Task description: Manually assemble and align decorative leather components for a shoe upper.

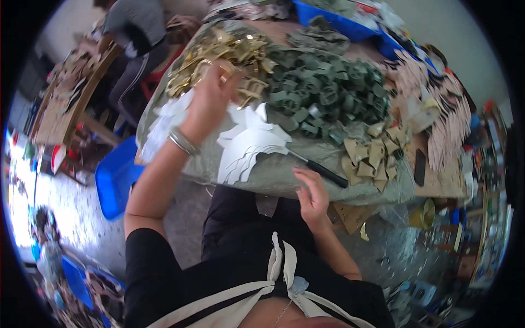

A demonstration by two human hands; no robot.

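My left hand (210, 104), with a silver bangle at its wrist, reaches over the front of a heap of shiny gold pieces (246, 49). Its fingers are curled around a curved gold piece (228, 72), partly blurred. My right hand (311, 194) is held at the table's near edge, fingers apart and nothing in them. Just beyond it lies a black-handled tool (327, 173); its thin metal shaft points at a fanned stack of white cut pieces (246, 145). More white pieces (167, 123) lie left of my left forearm.
Dark green curled pieces (328, 87) are heaped mid-table, with tan pieces (374, 156) in front. A dark phone-like slab (420, 168) and pink strips (451, 120) lie right. Blue bins stand at the back (339, 24) and on the floor (117, 177). Another person (136, 33) sits far left.
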